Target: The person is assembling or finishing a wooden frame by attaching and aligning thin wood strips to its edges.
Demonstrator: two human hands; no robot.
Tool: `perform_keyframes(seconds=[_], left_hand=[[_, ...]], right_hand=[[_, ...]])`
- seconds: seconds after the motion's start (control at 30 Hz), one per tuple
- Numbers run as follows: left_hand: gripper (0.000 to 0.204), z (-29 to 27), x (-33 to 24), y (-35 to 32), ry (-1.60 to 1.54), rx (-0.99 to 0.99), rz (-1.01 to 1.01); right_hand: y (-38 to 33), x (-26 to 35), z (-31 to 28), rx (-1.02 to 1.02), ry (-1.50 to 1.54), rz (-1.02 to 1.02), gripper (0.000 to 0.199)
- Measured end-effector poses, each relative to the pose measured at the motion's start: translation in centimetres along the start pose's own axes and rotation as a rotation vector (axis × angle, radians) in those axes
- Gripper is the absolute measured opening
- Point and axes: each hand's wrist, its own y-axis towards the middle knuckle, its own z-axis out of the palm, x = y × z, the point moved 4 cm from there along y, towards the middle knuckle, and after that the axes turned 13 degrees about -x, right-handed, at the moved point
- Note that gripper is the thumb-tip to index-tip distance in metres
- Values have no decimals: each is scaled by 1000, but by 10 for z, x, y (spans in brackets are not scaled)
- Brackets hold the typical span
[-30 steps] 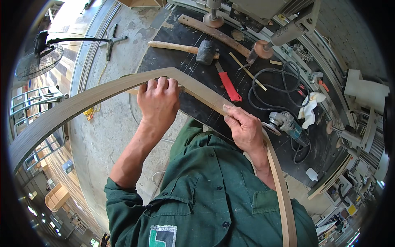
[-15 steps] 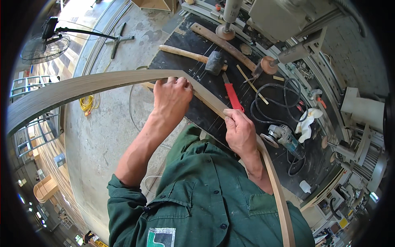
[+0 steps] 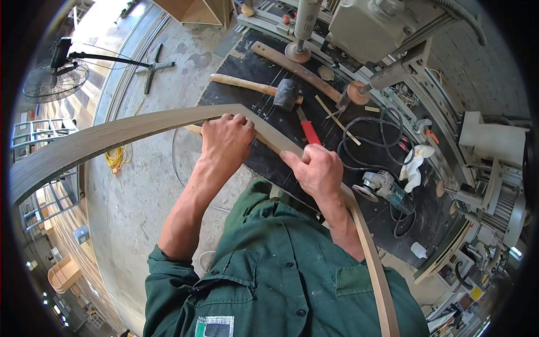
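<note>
A long curved strip of pale wood (image 3: pixel 112 135) arcs from the far left, across my chest, and down past my right side. My left hand (image 3: pixel 227 140) grips its top edge near the middle, fingers curled over it. Further along the bend, my right hand (image 3: pixel 317 168) pinches the strip between thumb and fingers. Both hands hold it up in front of a black workbench (image 3: pixel 269 163). My green work jacket fills the lower part of the view.
On the bench lie a wooden-handled mallet (image 3: pixel 264 89), a red-handled tool (image 3: pixel 307 132), an angle grinder (image 3: pixel 382 188) with its black cable, a white rag (image 3: pixel 414 165) and a long wooden handle (image 3: pixel 295 67). A floor fan (image 3: pixel 62 73) stands on the concrete at left; machinery lines the right.
The view has shifted so the bench and tools sit lower and nearer. Both hands keep their grip on the strip, which has tilted slightly, its left end lower.
</note>
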Motion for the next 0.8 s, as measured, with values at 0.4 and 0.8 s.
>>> perform_keyframes(seconds=[0.4,0.8], left_hand=[[28,9,4,-1,-21,-66,4],[18,-17,7,-7,-110,-94,-31]], right_hand=[[6,27,33,-188,167,-366,26],[7,24,37,-80,77,-423,27]])
